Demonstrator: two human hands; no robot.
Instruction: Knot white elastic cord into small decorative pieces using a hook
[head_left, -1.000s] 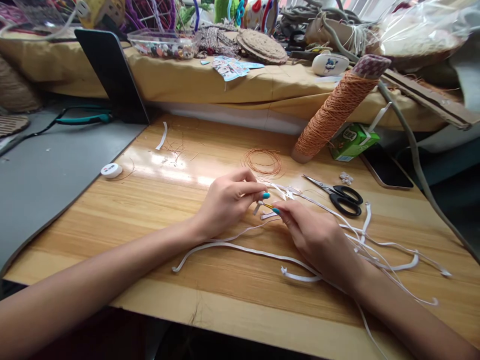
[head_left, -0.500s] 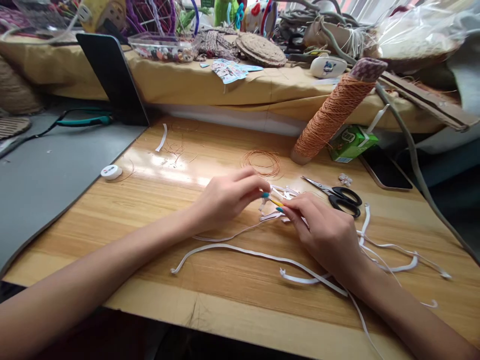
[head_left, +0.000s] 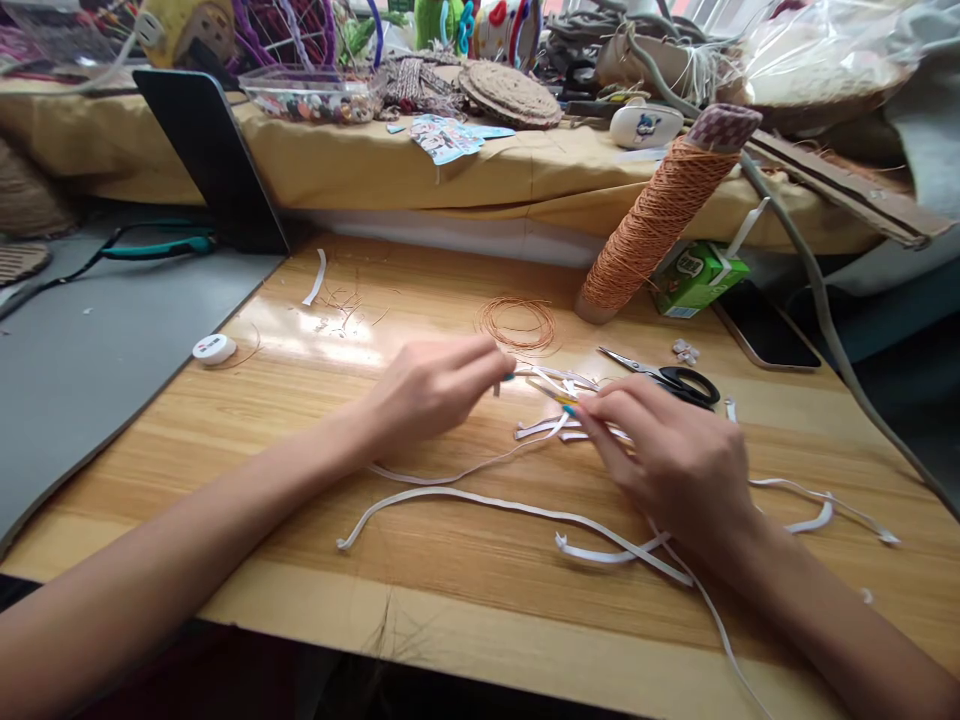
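Observation:
My right hand (head_left: 671, 445) pinches a thin tool (head_left: 559, 398) with a yellow part and a slim greyish shaft pointing left; its exact kind is unclear. Under and around its tip lie white cords (head_left: 536, 428), some bunched together. My left hand (head_left: 442, 390) is closed in a pinch left of the tip, and a small greyish end shows below its fingertips. What it holds is too small to make out. A long white cord (head_left: 480, 497) curves across the table in front of both hands. Black-handled scissors (head_left: 690, 385) lie just beyond my right hand, partly covered by it.
Beyond my hands lies a coil of orange-brown wire or cord (head_left: 551, 325). A wound spool (head_left: 652, 235) leans by a green drink carton (head_left: 697, 280) and a phone (head_left: 765, 325). A tablet (head_left: 214, 160) stands back left, near a white round container (head_left: 214, 349). Crowded shelf (head_left: 315, 160) behind.
My left hand has drawn a little left, widening the gap from my right hand. The tool's shaft now shows between them. The whole view has shifted slightly.

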